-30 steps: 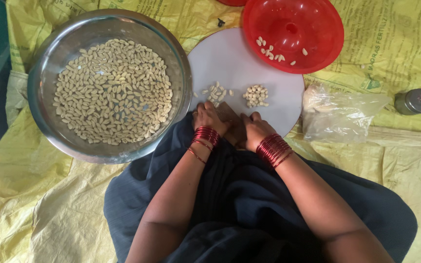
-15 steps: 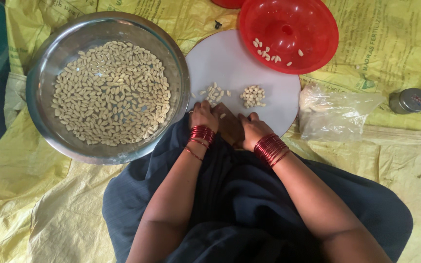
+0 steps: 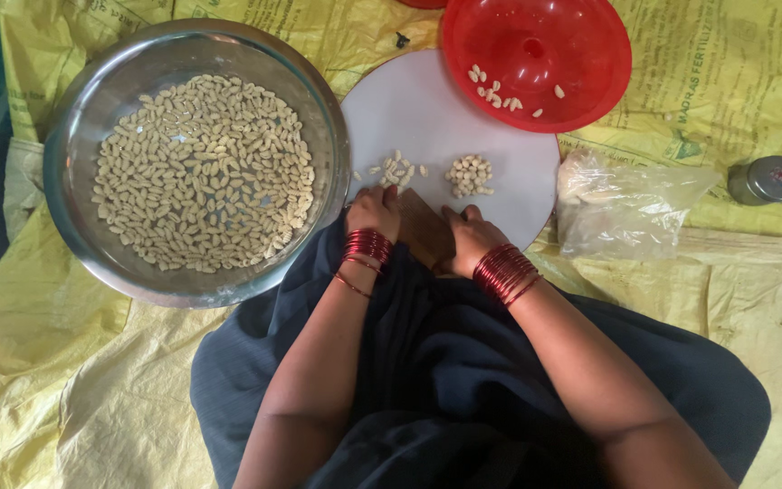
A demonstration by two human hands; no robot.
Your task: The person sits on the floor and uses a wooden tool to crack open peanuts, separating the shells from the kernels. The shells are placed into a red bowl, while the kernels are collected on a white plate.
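Observation:
My left hand [image 3: 375,213] and my right hand [image 3: 471,237] sit close together at the near edge of a round white board [image 3: 427,109]. Both wrists carry red bangles. Between the hands is a brown wooden block [image 3: 423,226], gripped from either side with curled fingers. Just beyond the fingers lie two small heaps of pale shelled nuts, a looser left heap [image 3: 395,170] and a tighter right heap [image 3: 470,174]. My lap in dark blue cloth [image 3: 445,362] fills the foreground.
A large steel bowl [image 3: 74,226] full of pale nuts [image 3: 201,172] stands left of the board. A red plastic dish [image 3: 581,91] holding a few nuts overlaps the board's far right. A clear plastic bag [image 3: 626,204] and a small metal jar [image 3: 765,179] lie right, on yellow sacking [image 3: 47,389].
Both hands stay at the board's near edge on the wooden block. Only the view has shifted slightly.

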